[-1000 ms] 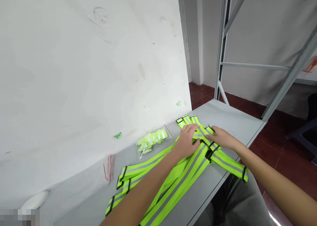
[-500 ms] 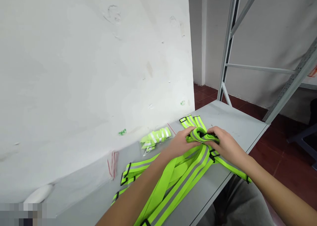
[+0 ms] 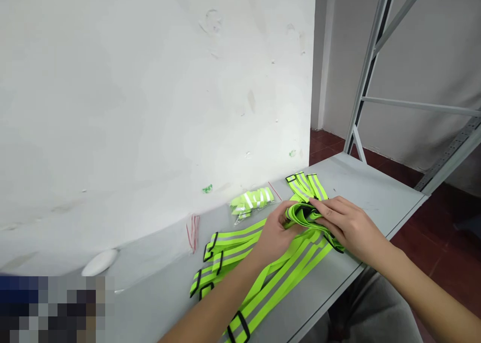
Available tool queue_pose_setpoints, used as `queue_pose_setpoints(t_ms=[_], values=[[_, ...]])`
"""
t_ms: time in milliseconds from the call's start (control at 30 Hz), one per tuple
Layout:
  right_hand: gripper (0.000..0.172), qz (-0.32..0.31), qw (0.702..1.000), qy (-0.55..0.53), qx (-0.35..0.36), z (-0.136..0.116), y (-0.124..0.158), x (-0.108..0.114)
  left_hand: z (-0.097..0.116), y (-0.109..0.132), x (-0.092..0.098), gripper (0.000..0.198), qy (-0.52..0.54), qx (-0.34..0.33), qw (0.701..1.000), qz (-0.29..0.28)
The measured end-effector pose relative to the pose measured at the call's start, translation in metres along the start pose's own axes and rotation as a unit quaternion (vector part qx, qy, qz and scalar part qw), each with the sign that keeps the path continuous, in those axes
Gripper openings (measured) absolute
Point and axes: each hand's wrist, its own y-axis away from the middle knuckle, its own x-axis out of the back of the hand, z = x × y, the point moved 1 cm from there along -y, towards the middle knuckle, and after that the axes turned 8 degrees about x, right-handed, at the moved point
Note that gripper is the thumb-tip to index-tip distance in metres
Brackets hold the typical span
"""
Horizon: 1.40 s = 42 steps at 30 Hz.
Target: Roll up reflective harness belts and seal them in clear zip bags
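Note:
A neon-yellow reflective strap (image 3: 300,213) with a grey stripe is gathered in loops between my two hands, just above the shelf top. My left hand (image 3: 278,228) grips the left side of the loops, thumb and fingers closed on the band. On the other side, my right hand (image 3: 347,225) is closed on the same strap, its fingers pressed along the folds. Under both hands lies a pile of similar reflective straps (image 3: 283,273) with black buckles. Several strap ends (image 3: 306,183) stick out beyond my hands. My left forearm covers part of the pile.
Behind the pile, a clear bag with a folded yellow strap (image 3: 251,202) lies against the white wall (image 3: 158,102). Flat clear bags with red edges (image 3: 193,232) and a white oval object (image 3: 99,262) lie leftward. A metal rack frame (image 3: 370,67) rises at the grey surface's (image 3: 376,192) far end.
The view has swung left. The strap's trailing end at the right has been drawn in, and my right hand now lies flatter over the gathered loops. Both hands keep hold.

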Motion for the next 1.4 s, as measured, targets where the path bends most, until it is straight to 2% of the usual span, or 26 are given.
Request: queue_pose_setpoints(t_ms=[133, 267, 367, 467, 500, 533, 600, 667, 767, 867, 967, 1067, 1133, 1200, 1267, 1400], values=[[0.041, -0.032, 0.997, 0.075, 0.005, -0.003, -0.003, -0.005, 0.001, 0.004, -0.002, 0.037, -0.043, -0.018, 0.999, 0.002], [0.041, -0.042, 0.997, 0.067, 0.003, 0.001, -0.005, -0.009, 0.007, 0.007, 0.000, 0.046, -0.176, -0.042, 0.983, 0.010], [0.033, -0.022, 1.000, 0.011, -0.016, 0.003, -0.005, -0.010, 0.012, 0.011, 0.002, 0.058, -0.294, -0.065, 0.953, 0.012], [0.020, -0.014, 0.998, -0.041, -0.041, 0.004, -0.008, -0.009, 0.017, 0.017, 0.004, 0.086, -0.390, -0.098, 0.916, -0.006], [0.016, -0.018, 0.997, -0.059, -0.050, 0.004, -0.010, -0.008, 0.019, 0.019, 0.005, 0.090, -0.410, -0.106, 0.906, -0.014], [0.014, -0.023, 0.995, -0.080, -0.060, 0.004, -0.012, -0.006, 0.020, 0.022, 0.005, 0.087, -0.424, -0.112, 0.898, -0.020], [0.008, -0.029, 0.989, -0.123, -0.080, 0.003, -0.017, -0.004, 0.024, 0.025, 0.005, 0.070, -0.439, -0.120, 0.890, -0.015], [0.005, -0.028, 0.982, -0.161, -0.098, 0.003, -0.022, -0.001, 0.027, 0.026, 0.005, 0.054, -0.440, -0.122, 0.889, 0.017], [0.008, -0.027, 0.972, -0.201, -0.119, 0.004, -0.031, 0.002, 0.031, 0.021, 0.007, 0.040, -0.412, -0.123, 0.899, 0.083], [0.008, -0.025, 0.965, -0.236, -0.109, 0.008, -0.040, 0.006, 0.042, 0.016, 0.010, 0.034, -0.365, -0.108, 0.918, 0.112], [0.010, -0.026, 0.961, -0.264, -0.073, 0.012, -0.049, 0.009, 0.060, 0.013, 0.013, 0.032, -0.327, -0.072, 0.938, 0.096], [0.014, -0.044, 0.961, -0.271, -0.040, 0.013, -0.058, 0.008, 0.077, 0.014, 0.018, 0.030, -0.286, -0.014, 0.957, 0.040], [0.017, -0.064, 0.960, -0.272, -0.022, 0.009, -0.065, 0.004, 0.083, 0.016, 0.023, 0.032, -0.264, 0.016, 0.964, 0.024], [0.027, -0.077, 0.957, -0.279, -0.019, 0.002, -0.071, -0.001, 0.083, 0.020, 0.029, 0.032, -0.245, 0.025, 0.968, 0.046], [0.037, -0.068, 0.955, -0.288, -0.030, -0.005, -0.077, -0.005, 0.075, 0.026, 0.035, 0.032, -0.212, 0.012, 0.973, 0.092], [0.037, 0.024, 0.957, -0.279, -0.073, -0.016, -0.072, -0.007, 0.046, 0.046, 0.047, 0.035, -0.099, -0.014, 0.971, 0.215]])
